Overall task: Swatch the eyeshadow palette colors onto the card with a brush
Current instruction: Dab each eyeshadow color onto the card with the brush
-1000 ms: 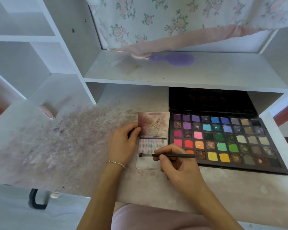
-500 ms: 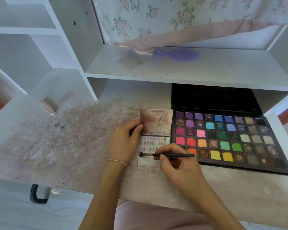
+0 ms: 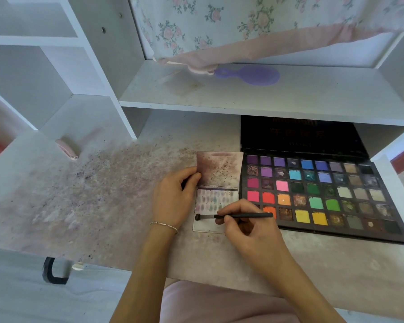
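A large eyeshadow palette (image 3: 317,197) lies open on the desk, with several rows of coloured pans and a black lid propped up behind. Left of it lies the card (image 3: 216,199), its upper half stained purple-brown, its lower half carrying rows of pale swatches. My left hand (image 3: 174,200) rests on the card's left edge, thumb on the stained part. My right hand (image 3: 247,227) pinches a thin black brush (image 3: 240,216) like a pen. Its dark tip touches the card's lower left area.
The white desk (image 3: 91,201) is dusted with purple-brown powder left of the card. A pink object (image 3: 67,148) lies at the back left. A low shelf (image 3: 254,96) hangs over the palette lid, with a purple hairbrush (image 3: 254,75) and floral cloth (image 3: 243,26) on it.
The head camera has shifted a little. Both hands, the brush and the card stay in nearly the same place, brush tip still on the card's lower left.
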Demonstrator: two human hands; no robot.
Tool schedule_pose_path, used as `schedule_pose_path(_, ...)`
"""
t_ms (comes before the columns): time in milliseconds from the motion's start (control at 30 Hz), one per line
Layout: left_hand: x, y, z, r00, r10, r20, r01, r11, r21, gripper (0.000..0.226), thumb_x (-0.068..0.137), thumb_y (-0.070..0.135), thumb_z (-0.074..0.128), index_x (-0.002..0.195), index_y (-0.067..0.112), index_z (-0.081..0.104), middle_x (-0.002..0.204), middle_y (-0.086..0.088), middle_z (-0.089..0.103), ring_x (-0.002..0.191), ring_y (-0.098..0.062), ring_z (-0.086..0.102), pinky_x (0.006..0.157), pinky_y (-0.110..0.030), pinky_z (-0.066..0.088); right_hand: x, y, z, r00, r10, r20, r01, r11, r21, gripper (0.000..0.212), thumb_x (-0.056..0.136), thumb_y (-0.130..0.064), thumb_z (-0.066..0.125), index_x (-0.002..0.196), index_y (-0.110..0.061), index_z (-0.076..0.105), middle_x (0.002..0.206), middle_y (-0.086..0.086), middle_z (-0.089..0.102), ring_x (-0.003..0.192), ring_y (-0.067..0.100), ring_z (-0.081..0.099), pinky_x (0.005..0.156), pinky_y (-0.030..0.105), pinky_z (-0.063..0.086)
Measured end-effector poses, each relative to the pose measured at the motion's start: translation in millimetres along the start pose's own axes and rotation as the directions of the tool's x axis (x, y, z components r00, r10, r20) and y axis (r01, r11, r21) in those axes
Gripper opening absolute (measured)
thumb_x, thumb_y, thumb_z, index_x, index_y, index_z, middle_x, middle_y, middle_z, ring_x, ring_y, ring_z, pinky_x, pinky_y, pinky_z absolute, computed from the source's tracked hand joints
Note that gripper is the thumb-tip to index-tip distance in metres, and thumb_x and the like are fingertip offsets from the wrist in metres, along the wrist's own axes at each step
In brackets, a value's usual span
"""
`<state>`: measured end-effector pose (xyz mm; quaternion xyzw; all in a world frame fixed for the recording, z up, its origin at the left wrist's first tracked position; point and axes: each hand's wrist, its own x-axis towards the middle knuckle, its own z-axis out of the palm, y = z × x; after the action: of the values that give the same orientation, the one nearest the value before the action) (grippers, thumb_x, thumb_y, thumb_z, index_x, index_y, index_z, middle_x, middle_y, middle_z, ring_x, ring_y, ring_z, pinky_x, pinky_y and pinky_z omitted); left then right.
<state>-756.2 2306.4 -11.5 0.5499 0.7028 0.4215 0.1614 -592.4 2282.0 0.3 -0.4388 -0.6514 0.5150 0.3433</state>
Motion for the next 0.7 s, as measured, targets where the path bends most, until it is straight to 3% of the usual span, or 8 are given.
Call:
schedule_pose_path(333,-1.1,0.7,-0.5,1.000,0.005,0.001,-0.005,1.000,-0.015,0.016,0.085,0.018,0.055,0.089,0.019,0.071,0.080,0.000,0.071,0.074,-0.017,0.061,0.067,-0.033,0.046,0.2,-0.4,0.8,1.000,-0.001,-0.002,0.001,1.000,0.011,0.024,0.082,-0.003,0.057,0.077,-0.026,0.063,0.082,-0.008,0.067,0.073,0.014,0.062,0.066,0.025,0.051)
schedule_pose_path(467,-1.3,1.3,0.1,1.000,-0.018,-0.018,0.017,1.000,-0.013,0.014,0.086,0.014,0.058,0.088,0.017,0.071,0.079,0.000,0.071,0.073,-0.014,0.060,0.066,-0.028,0.045,-0.3,-0.4,0.1,1.000,0.014,0.012,-0.014,1.000,0.014,0.023,0.081,-0.004,0.057,0.076,-0.026,0.063,0.081,-0.010,0.067,0.073,0.014,0.062,0.065,0.026,0.051)
schedule_pose_path(700,-0.9,2.5,-0.5,1.000,-0.025,-0.002,0.025,1.000,-0.004,0.015,0.086,0.015,0.057,0.091,0.018,0.071,0.080,0.001,0.071,0.074,-0.015,0.061,0.067,-0.031,0.047,-0.1,0.6,-0.4,1.000,0.023,0.018,-0.023,1.000,0.002,0.023,0.082,-0.007,0.057,0.079,-0.030,0.062,0.082,-0.011,0.067,0.074,0.011,0.062,0.064,0.021,0.051)
